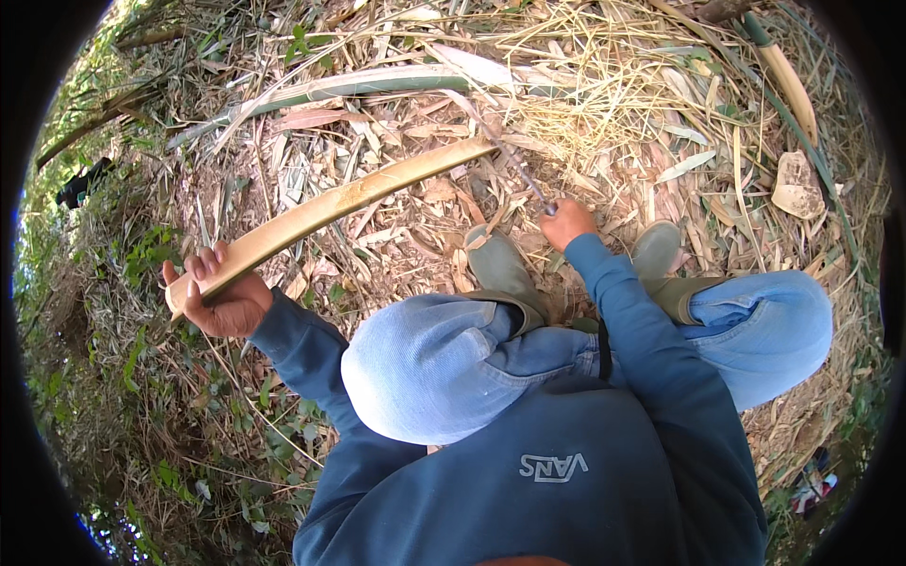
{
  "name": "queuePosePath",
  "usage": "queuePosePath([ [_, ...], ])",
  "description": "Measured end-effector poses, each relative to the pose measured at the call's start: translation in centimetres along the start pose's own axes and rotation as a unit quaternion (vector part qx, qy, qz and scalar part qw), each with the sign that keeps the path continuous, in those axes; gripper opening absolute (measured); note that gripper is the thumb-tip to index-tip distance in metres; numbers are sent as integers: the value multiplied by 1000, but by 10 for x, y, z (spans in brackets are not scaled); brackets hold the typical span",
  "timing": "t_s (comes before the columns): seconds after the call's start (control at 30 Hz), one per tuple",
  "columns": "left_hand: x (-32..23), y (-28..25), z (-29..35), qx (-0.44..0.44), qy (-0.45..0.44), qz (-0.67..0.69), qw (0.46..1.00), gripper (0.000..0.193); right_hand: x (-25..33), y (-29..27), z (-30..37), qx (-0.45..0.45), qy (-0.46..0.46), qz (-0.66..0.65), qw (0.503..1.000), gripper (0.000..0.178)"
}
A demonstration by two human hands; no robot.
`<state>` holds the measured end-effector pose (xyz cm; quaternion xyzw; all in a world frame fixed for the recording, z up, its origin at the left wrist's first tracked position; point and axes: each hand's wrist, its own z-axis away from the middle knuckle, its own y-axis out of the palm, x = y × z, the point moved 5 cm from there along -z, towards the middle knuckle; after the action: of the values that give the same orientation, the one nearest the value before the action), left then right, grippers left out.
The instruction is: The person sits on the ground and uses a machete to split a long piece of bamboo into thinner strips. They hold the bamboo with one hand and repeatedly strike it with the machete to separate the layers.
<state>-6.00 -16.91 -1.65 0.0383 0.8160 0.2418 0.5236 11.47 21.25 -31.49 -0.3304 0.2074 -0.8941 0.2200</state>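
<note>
Two hands are busy on one long strip of split bamboo (330, 208). It is pale tan, smooth and slightly glossy on its upper face, gently bowed, and runs from the near left up toward the far middle, its far end lying over the dry leaf litter (396, 245). The left hand (222, 292) is clamped round the strip's near end, fingers curled over the top edge, holding that end raised above the ground. The right hand (566, 224) is well apart from it, closed round the handle of a thin dark blade (514, 170) whose far end reaches the bamboo's tip; whether metal touches wood there I cannot tell. Between the arms sit blue-jeaned knees (425, 363) and olive-green boots (500, 269). A green bamboo stalk (359, 85) lies farther off among straw.
</note>
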Motion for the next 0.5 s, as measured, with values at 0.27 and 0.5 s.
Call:
queuePosePath([
  [0.27, 4, 23, 0, 91, 4, 49, 995, 61, 123, -15, 83, 51, -325, -115, 938, 23],
  [0.5, 2, 19, 3, 117, 18, 75, 990, 62, 72, -8, 56, 72, -148, -64, 984, 25],
])
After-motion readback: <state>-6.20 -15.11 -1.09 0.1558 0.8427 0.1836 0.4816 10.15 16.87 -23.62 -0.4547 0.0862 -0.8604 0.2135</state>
